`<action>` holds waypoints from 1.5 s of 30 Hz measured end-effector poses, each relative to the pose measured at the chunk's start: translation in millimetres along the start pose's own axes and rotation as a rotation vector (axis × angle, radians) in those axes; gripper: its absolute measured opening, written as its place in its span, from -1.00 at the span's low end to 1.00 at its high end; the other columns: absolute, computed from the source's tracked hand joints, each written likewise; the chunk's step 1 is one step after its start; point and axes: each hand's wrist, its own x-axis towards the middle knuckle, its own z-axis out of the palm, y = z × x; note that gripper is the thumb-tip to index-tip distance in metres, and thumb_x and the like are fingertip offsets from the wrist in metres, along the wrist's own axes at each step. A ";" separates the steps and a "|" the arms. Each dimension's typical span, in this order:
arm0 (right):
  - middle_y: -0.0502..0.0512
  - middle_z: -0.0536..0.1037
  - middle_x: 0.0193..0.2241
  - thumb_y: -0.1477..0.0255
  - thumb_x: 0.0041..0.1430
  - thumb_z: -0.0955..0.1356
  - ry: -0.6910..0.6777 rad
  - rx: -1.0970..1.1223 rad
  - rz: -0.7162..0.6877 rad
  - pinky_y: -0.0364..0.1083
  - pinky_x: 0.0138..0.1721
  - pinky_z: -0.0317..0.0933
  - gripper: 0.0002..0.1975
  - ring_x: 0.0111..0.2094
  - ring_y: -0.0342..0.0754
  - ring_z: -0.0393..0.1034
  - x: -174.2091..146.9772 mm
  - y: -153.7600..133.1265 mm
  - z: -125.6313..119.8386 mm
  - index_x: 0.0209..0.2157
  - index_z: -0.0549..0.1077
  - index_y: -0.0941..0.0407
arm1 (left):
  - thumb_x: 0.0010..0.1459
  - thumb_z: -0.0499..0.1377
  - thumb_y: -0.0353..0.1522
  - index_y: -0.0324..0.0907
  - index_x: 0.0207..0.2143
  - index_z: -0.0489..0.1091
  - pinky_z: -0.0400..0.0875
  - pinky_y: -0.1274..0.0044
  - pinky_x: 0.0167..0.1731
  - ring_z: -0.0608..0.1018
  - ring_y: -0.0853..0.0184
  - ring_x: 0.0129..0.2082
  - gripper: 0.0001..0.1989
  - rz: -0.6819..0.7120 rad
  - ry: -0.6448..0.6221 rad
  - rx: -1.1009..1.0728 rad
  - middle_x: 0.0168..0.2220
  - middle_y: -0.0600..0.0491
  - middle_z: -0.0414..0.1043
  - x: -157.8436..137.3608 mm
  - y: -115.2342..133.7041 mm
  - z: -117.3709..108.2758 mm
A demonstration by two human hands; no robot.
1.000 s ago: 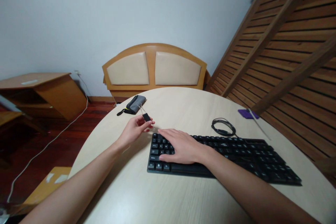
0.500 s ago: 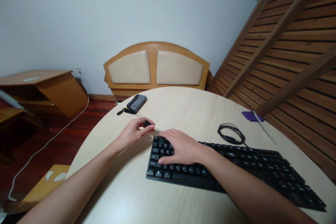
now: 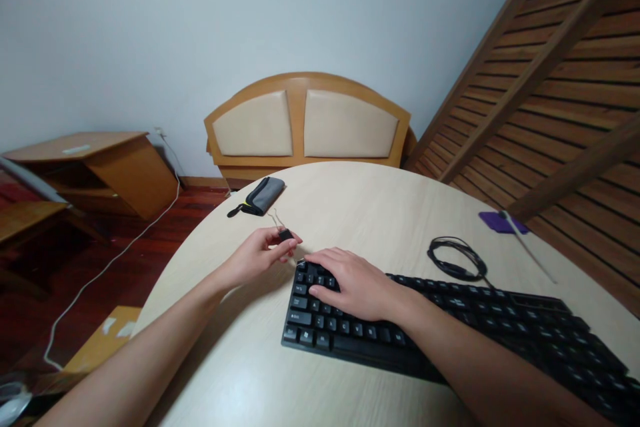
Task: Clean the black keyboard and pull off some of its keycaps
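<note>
My left hand [image 3: 265,252] pinches the small black grip of a wire keycap puller [image 3: 285,234] between thumb and fingers. Two thin wire prongs stick out from the grip on its far side, and thin wire also runs from it toward the keyboard's far left corner. There a corner key [image 3: 301,263] looks slightly tilted, with the wire at or against it; exact contact is too small to tell. My right hand [image 3: 357,285] lies spread over the upper left keys of the black keyboard [image 3: 360,345], its fingertips beside that corner key and its thumb across the keys.
A grey zip pouch [image 3: 269,196] lies on the round pale table [image 3: 365,200] beyond my left hand. Behind the keyboard is its coiled black cable [image 3: 453,273]. A purple brush-like thing [image 3: 503,221] with a thin handle lies at the right. A wooden headboard [image 3: 297,120] stands behind.
The view has shifted slightly. My right thumb has moved up the keys, away from the keyboard's near edge. My left hand keeps its pinch on the keycap puller, and the corner key now looks tilted.
</note>
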 end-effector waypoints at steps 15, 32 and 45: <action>0.20 0.54 0.06 0.22 0.34 0.32 -0.016 -0.031 0.019 0.10 0.15 0.23 -0.59 0.09 0.10 0.38 -0.1 -0.7 -0.2 0.12 0.42 0.13 | 0.20 0.23 -0.20 -0.23 -0.30 0.53 0.35 0.51 -0.34 0.48 0.31 -0.36 -0.74 0.081 0.061 0.088 -0.37 0.02 0.51 -1.8 -4.2 7.6; 0.18 0.54 0.06 0.22 0.34 0.32 -0.014 -0.024 0.018 0.10 0.15 0.23 -0.57 0.09 0.09 0.37 -1.1 -2.1 -1.9 0.16 0.41 0.11 | 0.14 0.26 -0.12 -0.24 -0.31 0.48 0.35 0.52 -0.42 0.49 0.35 -0.46 -0.67 -0.061 0.072 -0.060 -0.43 0.02 0.53 4.5 -8.7 6.9; 0.18 0.53 0.08 0.23 0.34 0.32 -0.001 -0.001 0.001 0.12 0.15 0.22 -0.60 0.09 0.09 0.38 -1.1 -0.4 -0.2 0.14 0.43 0.07 | -0.01 0.43 -0.16 -0.25 -0.39 0.47 0.45 0.51 -0.33 0.63 0.31 -0.38 -0.65 -0.356 0.166 -0.270 -0.29 -0.05 0.61 3.7 -7.0 1.9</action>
